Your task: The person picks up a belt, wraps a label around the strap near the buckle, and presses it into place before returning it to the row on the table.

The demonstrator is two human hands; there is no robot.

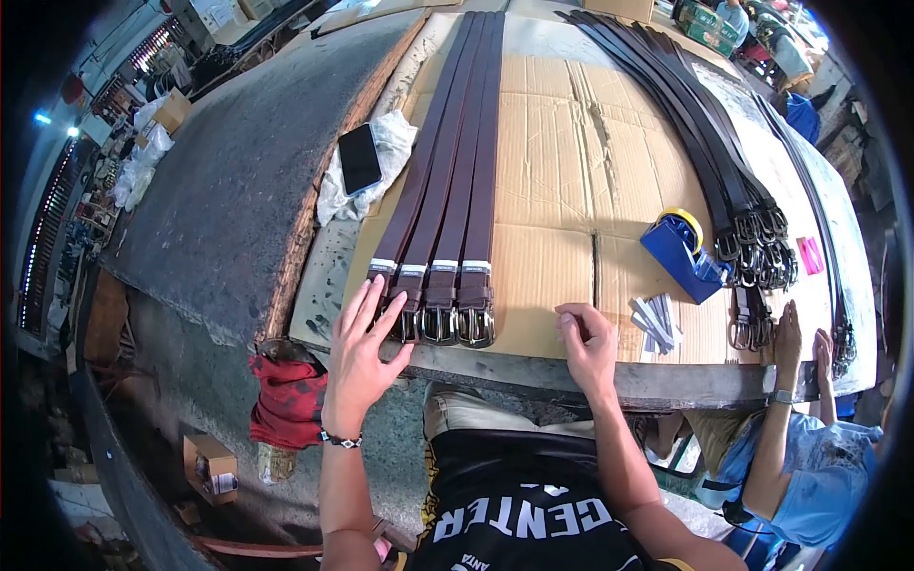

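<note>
Several dark brown belts [462,152] lie side by side on a cardboard sheet, with metal buckles [440,325] at the near edge and a pale label band [445,265] round each. My left hand [364,338] has its fingers spread, touching the leftmost belts by their buckles; it grips nothing. On the cardboard right of the belts, my right hand [588,344] is curled with its thumb against the fingers. What it may hold is hidden. Close to it lies a small pile of pale strips [657,324]. Behind the pile stands a blue tape dispenser [684,262] with a yellow roll.
A phone [359,159] rests on white plastic at the left, beside a wood-edged dark slab [224,181]. More dark belts [705,133] with clustered buckles lie at the right, near a pink item [809,255]. A co-worker's hands [788,333] are at the table's right edge.
</note>
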